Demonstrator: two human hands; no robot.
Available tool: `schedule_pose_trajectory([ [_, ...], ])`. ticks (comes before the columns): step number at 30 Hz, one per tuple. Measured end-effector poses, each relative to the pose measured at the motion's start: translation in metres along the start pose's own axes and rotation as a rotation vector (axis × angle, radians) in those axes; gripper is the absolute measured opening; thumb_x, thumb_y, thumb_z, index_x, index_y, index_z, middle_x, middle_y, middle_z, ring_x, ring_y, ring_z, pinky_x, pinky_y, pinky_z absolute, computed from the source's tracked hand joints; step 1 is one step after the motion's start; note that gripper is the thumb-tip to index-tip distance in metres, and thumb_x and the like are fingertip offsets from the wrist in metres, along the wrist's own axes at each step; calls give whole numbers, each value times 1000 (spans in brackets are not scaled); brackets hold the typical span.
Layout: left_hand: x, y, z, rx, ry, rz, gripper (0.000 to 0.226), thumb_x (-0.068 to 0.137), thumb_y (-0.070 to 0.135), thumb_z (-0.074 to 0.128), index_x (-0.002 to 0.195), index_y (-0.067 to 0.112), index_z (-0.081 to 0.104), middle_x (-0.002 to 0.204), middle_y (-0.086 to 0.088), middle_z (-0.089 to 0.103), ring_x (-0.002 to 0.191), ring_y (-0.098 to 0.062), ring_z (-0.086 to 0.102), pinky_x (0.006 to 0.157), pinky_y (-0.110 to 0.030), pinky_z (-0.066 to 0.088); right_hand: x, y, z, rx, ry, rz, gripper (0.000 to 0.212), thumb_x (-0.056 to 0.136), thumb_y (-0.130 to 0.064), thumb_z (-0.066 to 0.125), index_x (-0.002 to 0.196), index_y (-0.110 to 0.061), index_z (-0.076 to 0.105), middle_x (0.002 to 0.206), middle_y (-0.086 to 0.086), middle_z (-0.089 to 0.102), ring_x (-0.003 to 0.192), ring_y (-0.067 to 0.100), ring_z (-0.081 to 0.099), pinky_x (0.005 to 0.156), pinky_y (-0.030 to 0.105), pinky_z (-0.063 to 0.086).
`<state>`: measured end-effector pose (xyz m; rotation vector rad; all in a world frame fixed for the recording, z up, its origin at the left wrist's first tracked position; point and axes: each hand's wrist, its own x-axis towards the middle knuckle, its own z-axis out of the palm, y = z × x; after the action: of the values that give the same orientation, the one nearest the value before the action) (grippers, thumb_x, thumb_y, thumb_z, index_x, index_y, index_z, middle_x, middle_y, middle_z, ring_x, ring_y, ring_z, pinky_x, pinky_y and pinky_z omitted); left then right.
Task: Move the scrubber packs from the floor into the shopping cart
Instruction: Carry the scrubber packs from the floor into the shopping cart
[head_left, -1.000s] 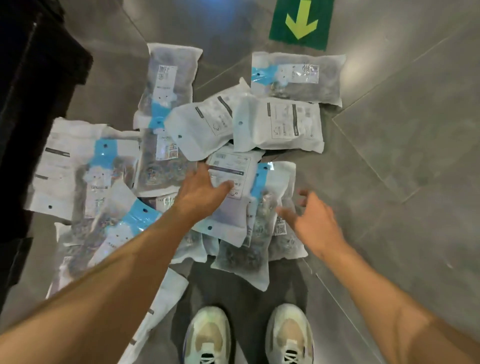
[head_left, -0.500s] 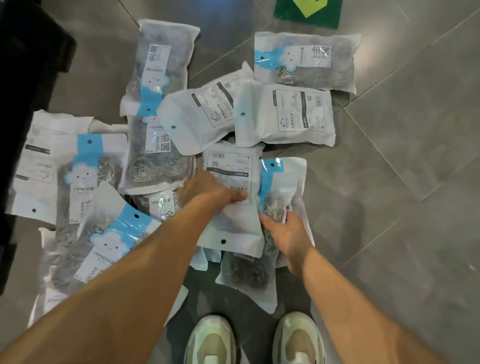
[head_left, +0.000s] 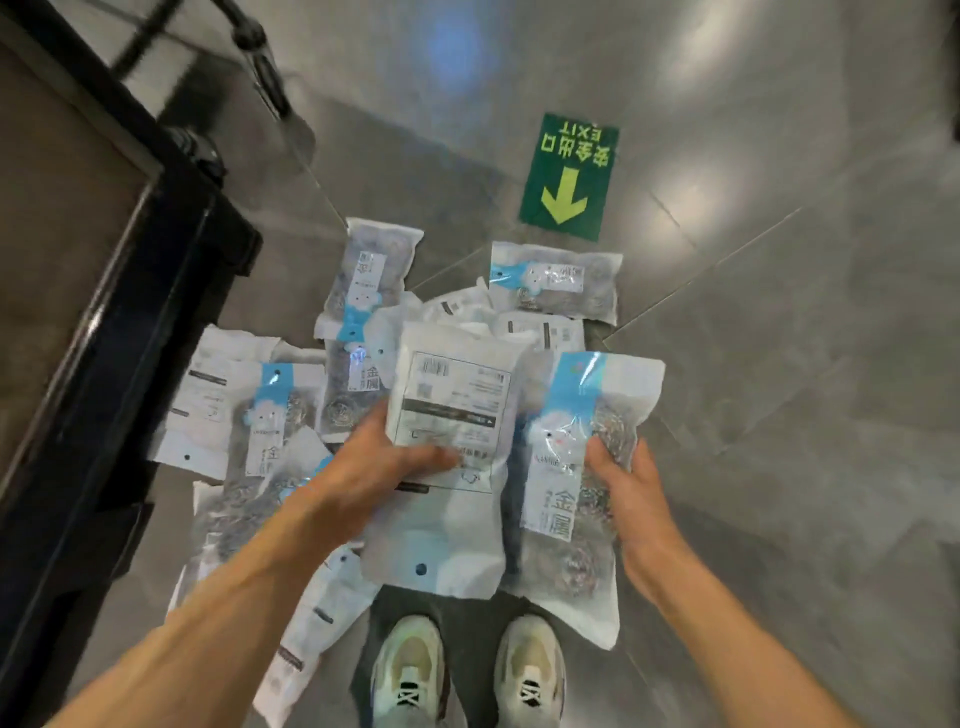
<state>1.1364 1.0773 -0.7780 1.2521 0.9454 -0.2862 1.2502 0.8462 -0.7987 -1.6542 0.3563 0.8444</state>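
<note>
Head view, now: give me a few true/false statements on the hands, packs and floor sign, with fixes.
1. The left hand grips a white-backed pack. True.
2. The right hand holds nothing. False: it grips a blue-topped pack showing steel scrubbers.
3. All packs are off the floor. False: several packs lie on the grey tiles.
4. A green exit sign with an arrow lies beyond the pile. True.
5. The person is barefoot. False: pale sneakers show.

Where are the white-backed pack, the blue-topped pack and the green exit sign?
White-backed pack (head_left: 449, 415), head view, printed label panel.
Blue-topped pack (head_left: 587, 395), head view, blue header strip.
Green exit sign (head_left: 569, 176), head view, arrow shaft.
</note>
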Motion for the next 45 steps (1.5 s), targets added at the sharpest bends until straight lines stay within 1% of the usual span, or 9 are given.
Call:
schedule_pose_trajectory([
  [5,-137,165,-8,10,33,225,60,71,-3,84,125,11,64,111,-5,79,102,-25,75,85,-35,62,-115,-184,-10,105,17,-166,22,100,-20,62,121,-28,59,117,1,75,100,16,74,90,40,58],
  [10,-316,339,-2,-3,68,475,39,81,3,80,117,14,69,105,0,80,98,-20,77,81,-31,61,-274,-364,-20,146,-1,-396,17,98,-28,64,115,-28,60,94,-9,79,84,5,76,70,24,57],
  [13,-413,403,5,-35,100,634,32,78,14,83,108,21,71,99,5,81,94,-16,77,74,-24,60,-367,-443,-28,167,-33,-545,19,98,-30,65,116,-27,60,95,-8,80,88,11,77,66,23,59],
  [17,-510,444,14,-68,89,755,46,74,31,82,117,18,71,106,-1,80,97,-22,77,83,-39,61,-463,-500,-46,224,-35,-700,20,97,-33,66,116,-28,60,97,-4,80,84,9,77,65,23,59],
  [24,-578,482,42,-88,53,890,40,73,30,83,110,20,71,101,-1,80,92,-22,78,79,-40,62,-544,-535,-80,324,-4,-860,29,96,-33,66,124,-25,62,105,-2,80,91,13,77,63,24,60],
  [29,-592,503,75,-94,-69,936,46,75,26,81,118,16,69,105,-5,80,94,-25,78,77,-41,63,-573,-547,-112,338,60,-921,40,97,-32,64,136,-24,60,118,1,76,104,18,75,86,39,62],
  [35,-595,512,99,-55,-218,939,45,76,27,81,118,19,68,106,-3,79,95,-24,78,80,-44,61,-603,-541,-143,347,202,-964,29,95,-30,66,124,-29,64,108,-6,79,95,9,76,77,28,62],
  [39,-597,514,110,-4,-333,923,35,81,23,79,115,22,70,105,-1,80,94,-21,78,80,-43,61,-627,-519,-148,399,364,-951,23,94,-31,68,117,-33,64,104,-11,79,95,6,75,88,34,57],
  [45,-605,502,144,142,-564,846,34,81,25,80,113,21,69,100,-1,80,89,-23,78,77,-44,61,-681,-452,-153,500,628,-920,19,98,-28,64,116,-31,61,88,-17,79,79,-1,75,59,16,57],
])
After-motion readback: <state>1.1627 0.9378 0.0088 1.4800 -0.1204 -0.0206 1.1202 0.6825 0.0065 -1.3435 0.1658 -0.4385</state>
